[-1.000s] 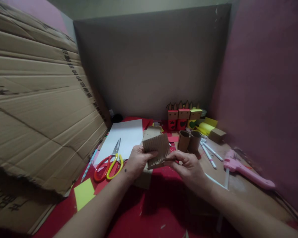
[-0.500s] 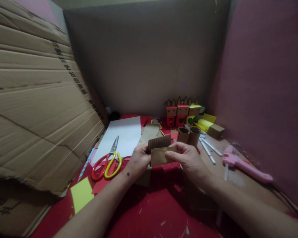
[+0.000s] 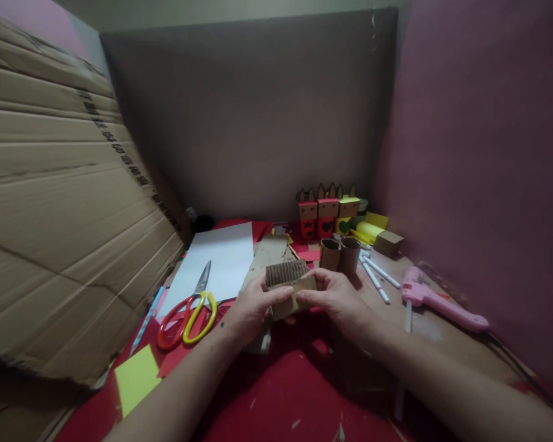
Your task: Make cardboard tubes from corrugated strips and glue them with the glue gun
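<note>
Corrugated cardboard [image 3: 286, 272], between both hands, above the red bench [image 3: 267, 399] and nearer the wearer than two brown cardboard tubes [image 3: 330, 255]. Ribbed part up and behind, plain brown part in front; cannot tell whether one folded piece or two.

Left hand [image 3: 253, 307]: pinching the left end, thumb flat along the plain front, fingers behind and mostly hidden. Right hand [image 3: 343, 301]: pinching the right end, thumb on the same front, forefinger up by the top edge. Thumb tips near each other, just apart.

To the left: scissors [image 3: 200, 297], one handle loop red, one yellow, blades over a white sheet [image 3: 225, 245]. Yellow paper [image 3: 136, 380] beside the left forearm. Striped straw [image 3: 146, 322] lying near it.

To the right: pink glue gun [image 3: 415, 288], lying on a brown surface, pale stick out of its near end. White pens [image 3: 375, 279] between gun and tubes.

Behind the tubes: three upright cardboard figures [image 3: 327, 218] in a row, two red, one yellow, pointed tops. Yellow roll [image 3: 371, 232] and small brown box [image 3: 389, 242] beside them.

Far left: large cardboard panel [image 3: 50, 215], printed, leaning tall over the bench.
</note>
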A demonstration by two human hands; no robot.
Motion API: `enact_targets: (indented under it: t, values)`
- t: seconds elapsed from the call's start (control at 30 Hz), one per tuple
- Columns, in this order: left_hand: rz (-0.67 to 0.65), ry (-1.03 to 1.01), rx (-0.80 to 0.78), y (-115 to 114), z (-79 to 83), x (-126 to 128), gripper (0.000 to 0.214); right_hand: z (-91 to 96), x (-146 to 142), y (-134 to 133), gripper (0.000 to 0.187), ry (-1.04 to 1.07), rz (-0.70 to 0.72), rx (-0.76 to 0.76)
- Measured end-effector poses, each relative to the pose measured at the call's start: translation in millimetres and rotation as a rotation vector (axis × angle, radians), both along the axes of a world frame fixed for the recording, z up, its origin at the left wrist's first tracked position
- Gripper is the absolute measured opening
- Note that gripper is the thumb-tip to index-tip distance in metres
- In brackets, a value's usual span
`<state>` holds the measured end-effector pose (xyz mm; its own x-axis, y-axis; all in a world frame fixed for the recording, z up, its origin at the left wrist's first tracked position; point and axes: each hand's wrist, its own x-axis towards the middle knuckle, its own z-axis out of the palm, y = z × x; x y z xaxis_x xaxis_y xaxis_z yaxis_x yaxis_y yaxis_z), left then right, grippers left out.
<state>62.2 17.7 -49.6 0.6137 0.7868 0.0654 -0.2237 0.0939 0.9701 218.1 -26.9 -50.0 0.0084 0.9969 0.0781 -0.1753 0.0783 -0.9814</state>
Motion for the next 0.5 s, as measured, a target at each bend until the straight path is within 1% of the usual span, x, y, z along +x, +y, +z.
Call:
enact_targets:
  t: [0.13, 0.2, 0.27, 0.3, 0.37, 0.43, 0.47, 0.5]
  values:
    - [0.038, -0.040, -0.072, 1.5, -2.2, 2.9, 0.038, 1.8, -1.6, -0.1, 0.027, 0.008, 0.011, 0.009]
    - [0.086, -0.043, -0.091, 1.8, -2.1, 3.7, 0.037, 1.0, -1.6, 0.8, 0.026, 0.010, 0.040, -0.007]
    - [0.115, -0.042, -0.087, 1.5, -0.7, 3.9, 0.037, -0.9, -0.7, 2.3, 0.021, -0.003, 0.034, -0.008]
    - [0.128, -0.048, -0.078, 1.2, 0.4, 3.8, 0.040, -1.9, 0.2, 3.2, 0.020, -0.009, 0.013, 0.004]
    - [0.160, -0.058, -0.065, 0.6, 2.7, 3.3, 0.054, -3.0, 2.5, 4.6, 0.017, 0.004, -0.030, 0.031]
    - [0.240, -0.057, -0.057, -0.2, 4.7, 2.9, 0.070, -2.1, 4.8, 5.0, 0.017, 0.054, -0.055, 0.042]
    - [0.276, -0.051, -0.049, -0.7, 5.4, 2.7, 0.074, -1.0, 5.9, 4.7, 0.017, 0.081, -0.055, 0.038]
    - [0.295, -0.041, -0.035, -1.4, 5.9, 2.7, 0.073, 0.1, 6.7, 4.2, 0.018, 0.098, -0.050, 0.024]
